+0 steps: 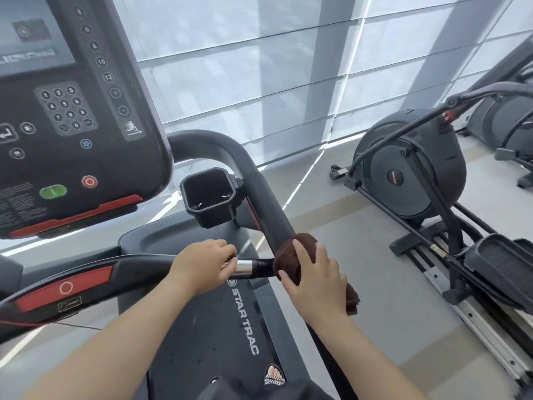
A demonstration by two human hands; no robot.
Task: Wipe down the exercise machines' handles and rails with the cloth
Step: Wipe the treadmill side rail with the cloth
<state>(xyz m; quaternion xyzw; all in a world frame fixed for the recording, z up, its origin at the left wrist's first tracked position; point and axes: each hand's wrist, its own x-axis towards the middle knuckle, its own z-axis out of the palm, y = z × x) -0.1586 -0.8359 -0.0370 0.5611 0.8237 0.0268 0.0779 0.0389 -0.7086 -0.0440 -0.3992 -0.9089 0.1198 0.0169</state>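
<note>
Right hand (313, 280): your fingers clamp the brown cloth (288, 256) around the side rail (268, 203), centre frame.
Left hand (202, 265): your fingers curl closed on the front handle (138, 265).

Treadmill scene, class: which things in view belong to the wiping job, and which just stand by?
In the job:
brown cloth
right hand
left hand
side rail
front handle

Standing by:
cup holder
console
elliptical trainer

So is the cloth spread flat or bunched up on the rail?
Bunched: the brown cloth is wadded around the side rail under the right hand, one end hanging below.
</note>
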